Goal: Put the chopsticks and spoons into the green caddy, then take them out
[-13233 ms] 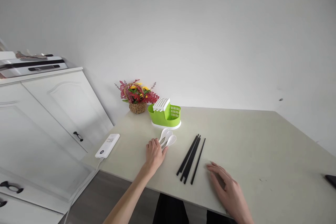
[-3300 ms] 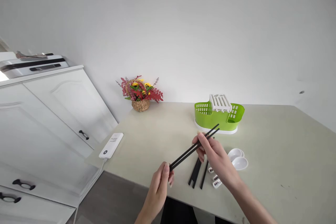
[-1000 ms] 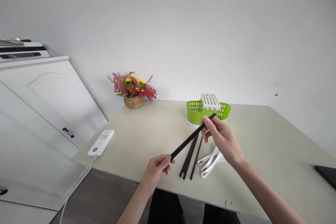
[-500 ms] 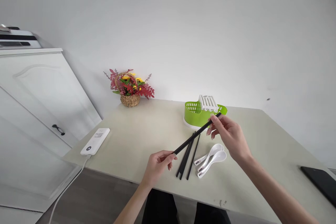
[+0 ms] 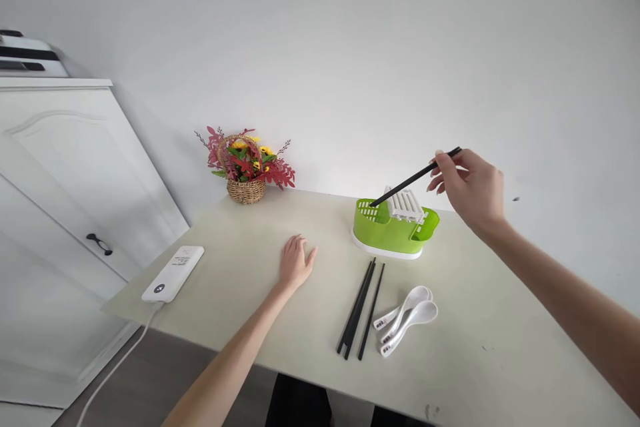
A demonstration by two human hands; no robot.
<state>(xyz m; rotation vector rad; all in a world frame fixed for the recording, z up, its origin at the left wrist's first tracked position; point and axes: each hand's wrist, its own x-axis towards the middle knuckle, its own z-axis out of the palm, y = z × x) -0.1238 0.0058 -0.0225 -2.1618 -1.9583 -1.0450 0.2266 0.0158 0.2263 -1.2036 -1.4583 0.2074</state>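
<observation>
My right hand (image 5: 473,190) is closed around the upper end of black chopsticks (image 5: 413,179), which lie so close together that I cannot tell their exact number. They slant down to the left, with their lower tips over the left opening of a green plastic utensil holder (image 5: 383,235). A white slotted piece (image 5: 405,205) sits across the holder's top. My left hand (image 5: 296,263) rests on the table, palm down and open, holding nothing. Several more black chopsticks (image 5: 357,310) lie in front of the holder. Beside them are white spoons (image 5: 410,320), heaped partly over one another.
A wicker basket (image 5: 246,191) of artificial flowers stands at the back left of the table (image 5: 240,293). On the left edge lies a white power bank (image 5: 173,273) with a cable hanging down. A white cabinet (image 5: 65,213) stands to the left, and a wall rises behind.
My left hand has let go of the chopsticks and moved down onto the table. My right hand has carried them up and to the right, their lower tips now at the holder.
</observation>
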